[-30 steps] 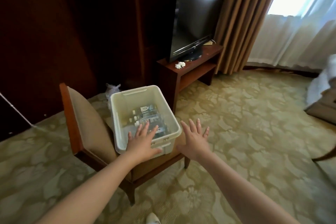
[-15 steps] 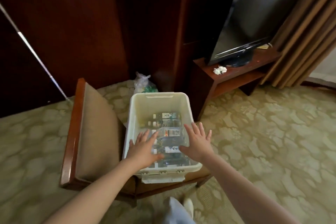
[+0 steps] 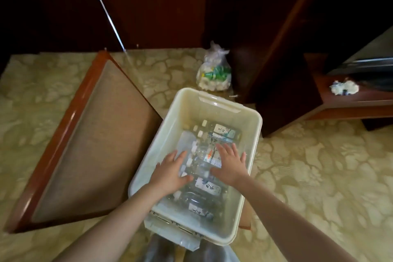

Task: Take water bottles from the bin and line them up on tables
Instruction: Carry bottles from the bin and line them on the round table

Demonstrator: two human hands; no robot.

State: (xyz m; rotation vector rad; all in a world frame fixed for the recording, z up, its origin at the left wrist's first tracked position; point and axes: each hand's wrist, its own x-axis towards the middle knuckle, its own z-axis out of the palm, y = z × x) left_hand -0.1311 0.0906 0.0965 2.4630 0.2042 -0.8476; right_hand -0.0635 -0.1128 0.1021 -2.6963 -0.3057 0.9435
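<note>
The reaching step is judged in hand. The left hand [image 3: 172,173] and right hand [image 3: 230,166], fingers spread and empty, are held over the water bottles [image 3: 207,187] laid in the bin [image 3: 212,108] at six o'clock; a bottle must next be gripped.

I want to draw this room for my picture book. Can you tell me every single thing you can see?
bin: one, cream-white, on the chair seat
water bottles: several, too overlapped to count, clear with white caps, lying inside the bin
chair: one, brown wood with tan padding, backrest left of the bin
plastic bag: one, clear with green and white things inside, on the carpet behind the bin
TV stand: one, reddish-brown wood, far right
TV: one, black, on the TV stand
white crumpled thing: one, on the TV stand
carpet: beige, patterned, covers the floor
hands: two, bare, left hand and right hand spread over the bottles
</note>
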